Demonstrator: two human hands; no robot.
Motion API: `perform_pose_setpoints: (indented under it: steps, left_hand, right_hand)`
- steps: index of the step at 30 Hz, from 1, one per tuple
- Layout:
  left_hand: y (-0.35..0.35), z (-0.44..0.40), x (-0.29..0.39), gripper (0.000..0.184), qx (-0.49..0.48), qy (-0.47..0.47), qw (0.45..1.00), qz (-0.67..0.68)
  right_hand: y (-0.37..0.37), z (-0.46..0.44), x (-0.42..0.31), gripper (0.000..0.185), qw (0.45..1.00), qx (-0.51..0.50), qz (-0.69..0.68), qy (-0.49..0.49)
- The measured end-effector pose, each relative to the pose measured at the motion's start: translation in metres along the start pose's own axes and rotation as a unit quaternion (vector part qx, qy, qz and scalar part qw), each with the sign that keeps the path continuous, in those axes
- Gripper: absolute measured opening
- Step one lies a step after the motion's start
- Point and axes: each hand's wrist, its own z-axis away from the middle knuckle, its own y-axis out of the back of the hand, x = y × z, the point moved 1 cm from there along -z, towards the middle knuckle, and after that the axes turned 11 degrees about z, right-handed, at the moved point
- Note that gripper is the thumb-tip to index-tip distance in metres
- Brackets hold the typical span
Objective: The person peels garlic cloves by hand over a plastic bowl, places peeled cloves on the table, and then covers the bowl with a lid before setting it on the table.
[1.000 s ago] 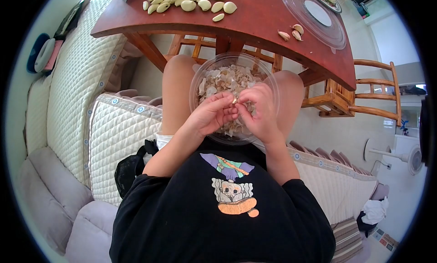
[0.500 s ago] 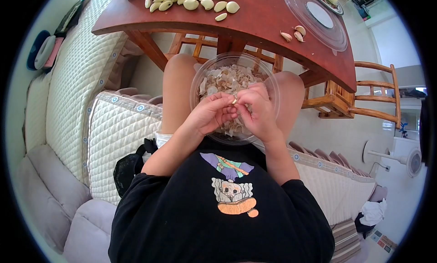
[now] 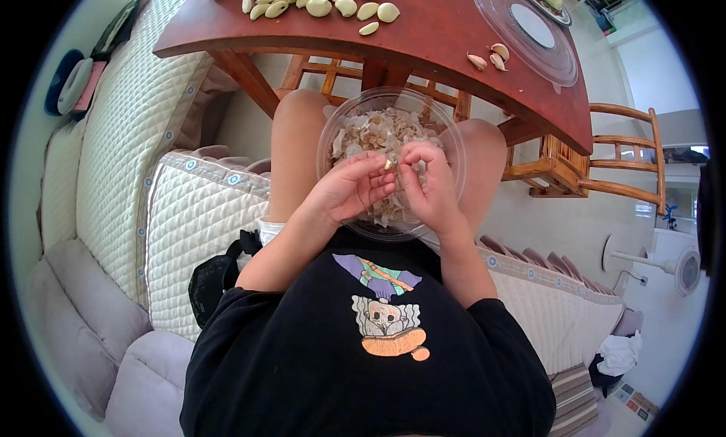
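Note:
Between the thumb and fingertips of my left hand (image 3: 352, 186) is a small pale garlic clove (image 3: 388, 164). Just to its right, my right hand (image 3: 429, 186) is closed with thumb and index finger drawn together; whatever they pinch is too small to make out. Both hands are over a clear plastic bowl (image 3: 324, 153) resting between my thighs. Papery garlic skins (image 3: 374, 128) fill much of it. Up on the table lie several peeled garlic cloves (image 3: 318, 7) and, farther right, a few unpeeled cloves (image 3: 497, 57).
The reddish wooden table (image 3: 431, 40) has its near edge just beyond my knees. A clear plastic lid (image 3: 556, 62) lies at its right end beside a plate of food (image 3: 556, 12). A wooden chair (image 3: 620, 164) stands to the right, and a quilted sofa (image 3: 204, 225) is at the left.
My right hand has drawn a little to the right, away from the clove. The clove stays in my left fingertips, now more exposed.

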Motion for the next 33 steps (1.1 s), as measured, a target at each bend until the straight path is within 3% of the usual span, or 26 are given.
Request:
perform_pose_setpoints:
  steps: [5, 23, 29, 33]
  left_hand:
    - [0.003, -0.002, -0.003, 0.011, -0.01, -0.025, 1.0, -0.003]
    - [0.005, -0.003, -0.007, 0.014, 0.014, 0.024, 0.998, 0.048]
    - [-0.01, -0.001, -0.005, 0.009, 0.031, -0.055, 0.997, -0.043]
    - [-0.015, 0.001, -0.008, 0.014, 0.047, -0.147, 0.979, -0.13]
  right_hand:
    - [0.0, -0.001, -0.003, 0.024, 0.997, 0.012, 0.073, 0.002]
    - [-0.001, -0.003, -0.008, 0.015, 0.993, 0.025, -0.022, -0.117]
    - [0.0, 0.0, -0.004, 0.016, 0.991, 0.018, -0.029, -0.13]
    - [0.006, -0.005, -0.003, 0.011, 0.995, 0.007, 0.076, -0.058]
